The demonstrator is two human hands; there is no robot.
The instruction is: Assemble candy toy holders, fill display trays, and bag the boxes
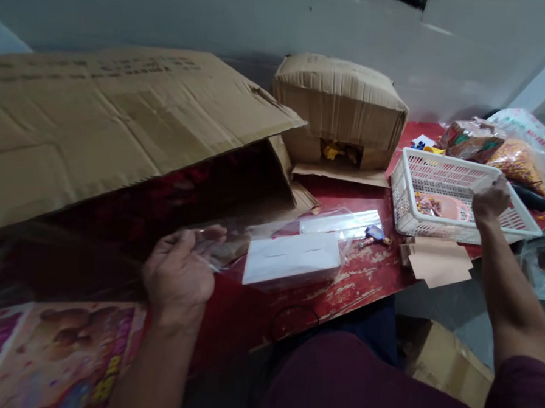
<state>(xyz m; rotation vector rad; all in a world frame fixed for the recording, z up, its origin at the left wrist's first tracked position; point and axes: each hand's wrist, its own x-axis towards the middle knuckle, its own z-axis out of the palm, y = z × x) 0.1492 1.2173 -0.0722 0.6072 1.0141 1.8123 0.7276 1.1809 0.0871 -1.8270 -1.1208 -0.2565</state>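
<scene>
My left hand (180, 269) is closed on the edge of a clear plastic bag (227, 247) in front of the large cardboard box's dark opening. A white card (292, 258) with two slits lies at the bag's right, apparently inside clear film. My right hand (491, 197) is over the right part of a white plastic basket (454, 229), its fingers curled. What it holds, if anything, is hidden. Inside the basket are a pink scoop-like tray (452, 207) and small yellow and purple pieces (426, 203).
A large cardboard box (135, 111) and a smaller one (342, 98) stand on the red table (360, 281). Tan cards (440, 261) overhang its front edge. A small blue item (377, 234) lies beside clear wrappers. Printed packages (63, 357) lie lower left; filled bags (516, 162) sit right.
</scene>
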